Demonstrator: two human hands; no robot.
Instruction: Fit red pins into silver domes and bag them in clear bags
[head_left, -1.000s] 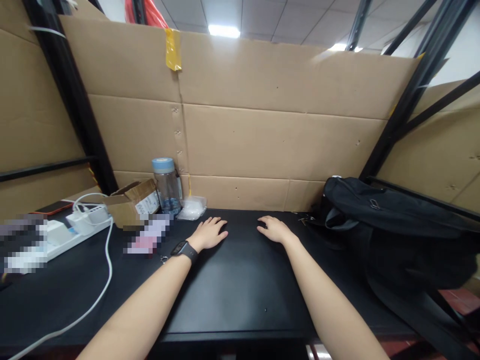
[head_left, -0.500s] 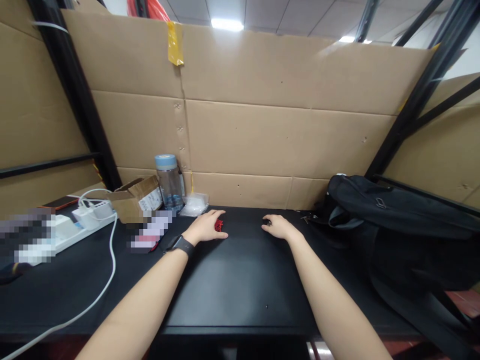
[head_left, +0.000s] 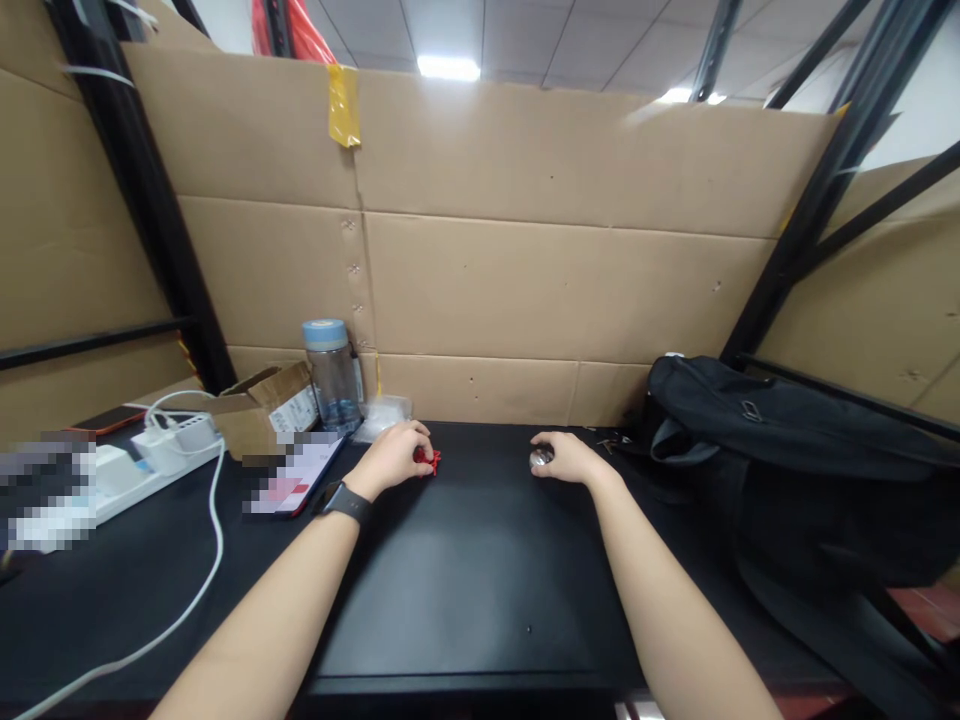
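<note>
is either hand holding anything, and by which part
Left hand: the red thing, its left side under the fingers; exact grip hidden. Right hand: the shiny round thing, apparently by its near and far sides.

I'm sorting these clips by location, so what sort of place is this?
Probably a makeshift workstation in a workshop or storeroom: a black tabletop stands between black metal posts, screened by cardboard panels.
</note>
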